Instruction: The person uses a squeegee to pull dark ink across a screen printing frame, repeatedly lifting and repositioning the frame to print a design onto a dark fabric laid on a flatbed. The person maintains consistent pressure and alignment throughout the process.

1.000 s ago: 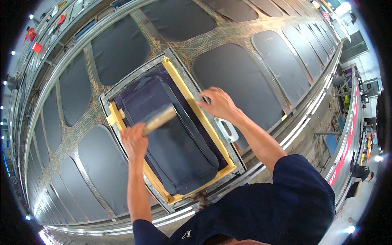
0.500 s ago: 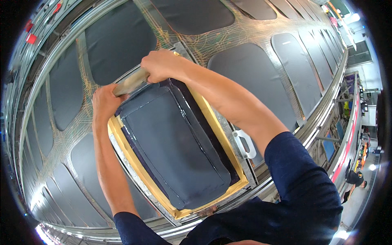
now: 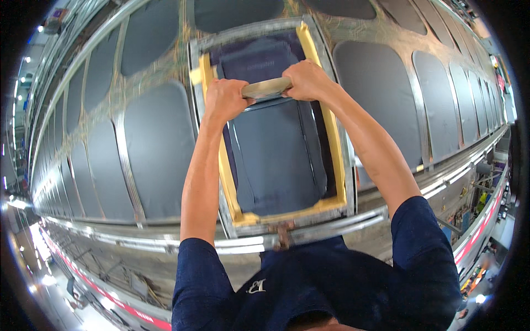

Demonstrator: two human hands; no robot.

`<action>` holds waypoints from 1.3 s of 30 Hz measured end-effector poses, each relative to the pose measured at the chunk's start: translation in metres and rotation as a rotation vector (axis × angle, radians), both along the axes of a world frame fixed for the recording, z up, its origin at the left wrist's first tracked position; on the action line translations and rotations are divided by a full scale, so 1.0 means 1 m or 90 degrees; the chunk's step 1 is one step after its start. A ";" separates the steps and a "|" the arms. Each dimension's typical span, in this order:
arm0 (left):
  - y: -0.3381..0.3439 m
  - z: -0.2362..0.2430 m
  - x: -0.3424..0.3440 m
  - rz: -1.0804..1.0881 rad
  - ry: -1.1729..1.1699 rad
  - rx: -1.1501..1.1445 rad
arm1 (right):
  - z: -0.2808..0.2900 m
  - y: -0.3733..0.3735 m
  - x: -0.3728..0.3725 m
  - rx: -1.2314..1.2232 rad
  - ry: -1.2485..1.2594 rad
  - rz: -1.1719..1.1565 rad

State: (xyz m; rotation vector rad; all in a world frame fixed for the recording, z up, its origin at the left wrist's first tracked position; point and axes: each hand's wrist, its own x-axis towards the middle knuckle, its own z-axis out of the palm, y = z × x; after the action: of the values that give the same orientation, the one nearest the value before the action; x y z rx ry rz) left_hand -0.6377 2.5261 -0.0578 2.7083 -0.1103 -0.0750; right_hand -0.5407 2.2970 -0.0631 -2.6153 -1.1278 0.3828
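A short, pale cylindrical roller [image 3: 267, 87] lies crosswise near the upper end of a dark sheet [image 3: 276, 154], pressed against it. The left hand [image 3: 223, 99] is clenched around the roller's left end and the right hand [image 3: 305, 80] is clenched around its right end, so the tool is grasped at both ends with the bare middle showing between the fists.

The dark sheet sits inside a yellow band [image 3: 333, 138] that runs round it like a border, and that in turn lies within a grey metal frame [image 3: 348, 165] set into a large curved panel [image 3: 154, 143] of ribs and dark oval bays.

The sheet shows long soft creases running down its length. If pressure on the two ends is uneven, the roller may skew and drive one of those creases flat into a fold rather than easing it out. If the roller wanders sideways it could ride onto the yellow band and lift or smear it, most likely on the right, where the knuckles are close to the band. Both arms are stretched well forward over the lower rail [image 3: 309, 231]; leaning further could cost control of the stroke, and a slip of either grip would let the roller drop onto the sheet.
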 end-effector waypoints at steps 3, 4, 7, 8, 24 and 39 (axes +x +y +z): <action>-0.029 0.000 -0.082 -0.017 -0.033 -0.047 | -0.001 -0.033 -0.083 -0.005 -0.026 0.035; -0.038 0.000 -0.110 -0.041 -0.029 -0.014 | 0.004 -0.043 -0.111 -0.009 -0.009 0.037; -0.062 -0.003 -0.191 -0.069 -0.043 -0.014 | 0.010 -0.071 -0.195 -0.006 0.005 0.032; -0.069 -0.001 -0.211 -0.055 -0.057 -0.021 | 0.008 -0.080 -0.215 0.038 -0.015 0.029; 0.024 0.004 0.074 -0.042 -0.052 0.115 | 0.005 0.019 0.067 0.003 -0.051 -0.010; 0.047 -0.010 0.132 -0.011 -0.025 0.060 | -0.011 0.043 0.138 -0.003 0.045 0.004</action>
State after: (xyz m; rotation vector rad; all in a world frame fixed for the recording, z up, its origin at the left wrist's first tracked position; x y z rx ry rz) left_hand -0.5053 2.5732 -0.0680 2.8043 -0.1461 -0.0326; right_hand -0.4028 2.3401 -0.0746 -2.5812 -1.1140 0.4756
